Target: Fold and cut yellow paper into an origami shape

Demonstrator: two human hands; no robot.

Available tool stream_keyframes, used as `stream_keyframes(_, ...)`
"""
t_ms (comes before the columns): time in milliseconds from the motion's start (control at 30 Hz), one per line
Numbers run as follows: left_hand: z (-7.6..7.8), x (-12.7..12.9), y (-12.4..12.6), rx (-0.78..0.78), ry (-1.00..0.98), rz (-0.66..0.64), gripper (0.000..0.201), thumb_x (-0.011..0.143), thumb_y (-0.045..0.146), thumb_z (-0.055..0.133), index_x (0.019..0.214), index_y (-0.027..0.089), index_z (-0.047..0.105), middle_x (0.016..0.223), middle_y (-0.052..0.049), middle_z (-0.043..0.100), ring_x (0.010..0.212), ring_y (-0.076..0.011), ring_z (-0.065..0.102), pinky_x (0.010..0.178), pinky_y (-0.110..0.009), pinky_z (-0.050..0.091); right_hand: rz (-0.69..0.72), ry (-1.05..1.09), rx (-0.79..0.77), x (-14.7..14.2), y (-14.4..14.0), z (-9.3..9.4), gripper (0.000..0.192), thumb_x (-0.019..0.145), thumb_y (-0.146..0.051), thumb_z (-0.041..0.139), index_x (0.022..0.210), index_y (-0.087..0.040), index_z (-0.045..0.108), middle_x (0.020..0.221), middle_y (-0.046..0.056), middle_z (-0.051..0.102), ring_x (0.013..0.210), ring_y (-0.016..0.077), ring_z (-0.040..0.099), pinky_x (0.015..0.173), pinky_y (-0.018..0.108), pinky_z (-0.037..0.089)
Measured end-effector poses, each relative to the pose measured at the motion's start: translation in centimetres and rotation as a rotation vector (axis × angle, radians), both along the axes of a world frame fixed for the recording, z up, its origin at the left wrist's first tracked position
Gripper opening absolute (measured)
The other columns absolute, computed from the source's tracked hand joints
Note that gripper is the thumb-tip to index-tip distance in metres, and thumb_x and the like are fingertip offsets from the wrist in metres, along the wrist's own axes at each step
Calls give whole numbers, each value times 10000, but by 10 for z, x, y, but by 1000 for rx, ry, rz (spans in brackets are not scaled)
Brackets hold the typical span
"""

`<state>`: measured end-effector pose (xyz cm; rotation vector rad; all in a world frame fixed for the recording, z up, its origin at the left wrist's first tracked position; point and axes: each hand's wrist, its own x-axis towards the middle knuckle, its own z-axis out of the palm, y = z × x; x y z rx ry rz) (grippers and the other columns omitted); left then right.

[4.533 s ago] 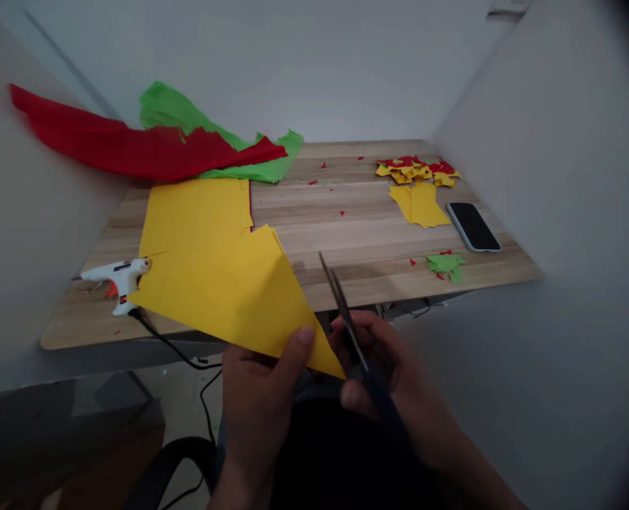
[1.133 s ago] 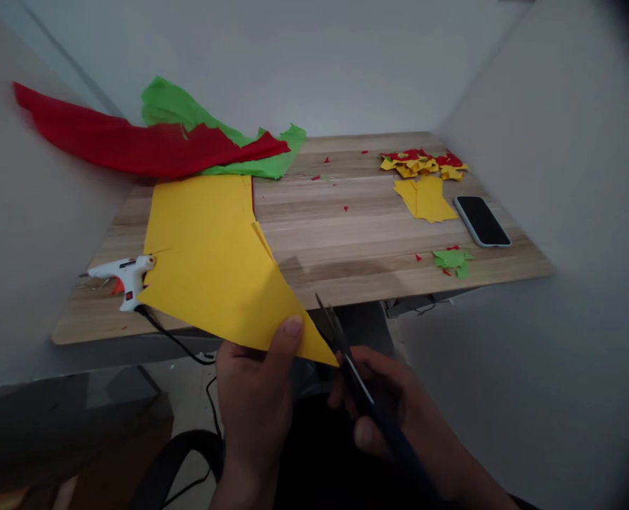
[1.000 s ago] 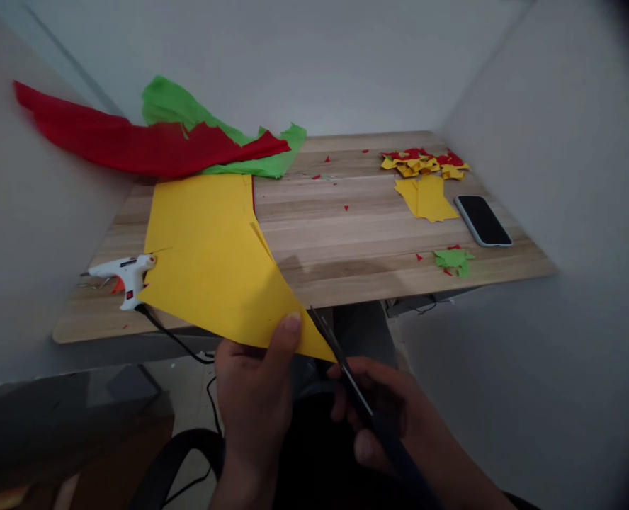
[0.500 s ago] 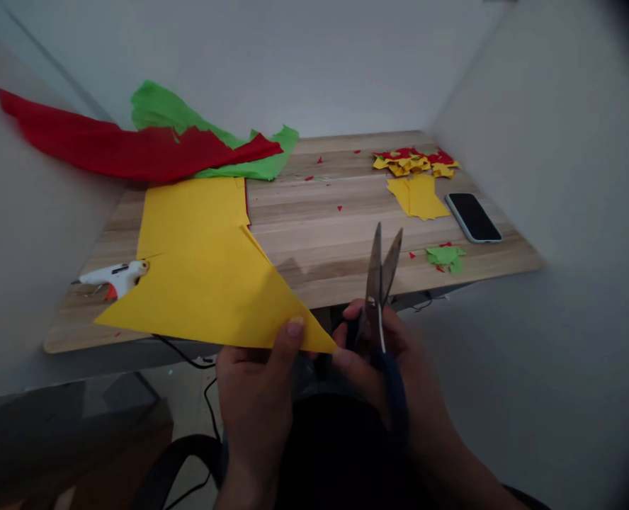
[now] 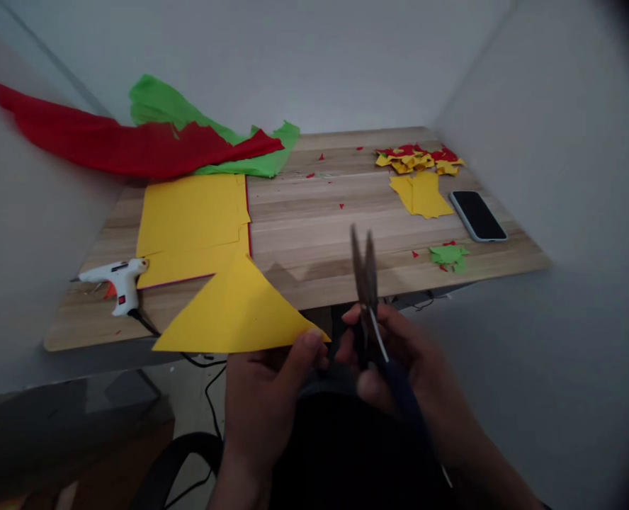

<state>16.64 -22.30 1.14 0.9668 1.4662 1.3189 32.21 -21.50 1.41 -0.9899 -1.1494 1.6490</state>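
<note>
- Head camera, over a craft bench (image 5: 314,234): we pinch a yellow paper triangle (image 5: 234,319) by its right corner in our left hand (image 5: 272,386), thumb closed on top, holding it in the air at the bench's near edge.
- Our right hand (image 5: 399,361) is wrapped around a pair of scissors (image 5: 367,283), blades nearly together, pointing up and away, just beside the triangle but apart from it.
- Behind lie yellow sheets (image 5: 192,219), a white glue gun (image 5: 115,280), red and green tissue (image 5: 149,138), a scrap pile (image 5: 418,159) and a phone (image 5: 477,216).
- To cut well, in our judgement, we keep the paper taut near the pinch, open the blades fully and feed the edge deep between them, fingers clear.
</note>
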Motion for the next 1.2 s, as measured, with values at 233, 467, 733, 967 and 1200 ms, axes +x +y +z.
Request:
stream_keyframes(233, -1, 1, 0, 15, -49, 52, 299, 857, 329, 659, 588, 206, 704, 597, -9, 707, 587, -150, 685, 584, -229, 563, 283, -91, -71, 23, -10, -9, 450, 775, -270, 761, 1199, -331, 623, 938, -8, 630, 847, 160, 599, 744, 283, 504)
stream_keyframes(467, 1, 0, -5, 17, -10, -20, 316, 899, 295, 629, 600, 215, 694, 629, -6, 712, 625, -148, 684, 616, -235, 568, 331, -118, -158, 20, -10, -2, 435, 747, -304, 780, 1161, -338, 654, 890, -12, 636, 811, 183, 602, 707, 304, 499)
stream_keyframes(733, 10, -1, -4, 53, 60, -42, 266, 876, 234, 647, 617, 233, 709, 618, 21, 718, 603, -117, 688, 593, -178, 556, 326, -110, -155, 24, -11, -5, 490, 756, -260, 776, 1217, -360, 643, 900, -24, 645, 823, 165, 605, 717, 281, 500)
stream_keyframes(967, 13, -4, -3, 69, 111, -75, 222, 854, 213, 661, 640, 236, 718, 604, 28, 715, 580, -109, 693, 568, -155, 550, 368, -101, -186, 26, -9, -7, 520, 738, -228, 779, 1219, -374, 647, 880, -27, 655, 773, 164, 603, 663, 274, 500)
stream_keyframes(1200, 13, -5, -3, 56, 118, -85, 187, 853, 200, 661, 685, 231, 736, 664, 27, 752, 612, -109, 712, 598, -153, 560, 378, -84, -176, 27, -8, -11, 505, 735, -204, 773, 1209, -341, 662, 865, -23, 654, 754, 150, 591, 648, 256, 488)
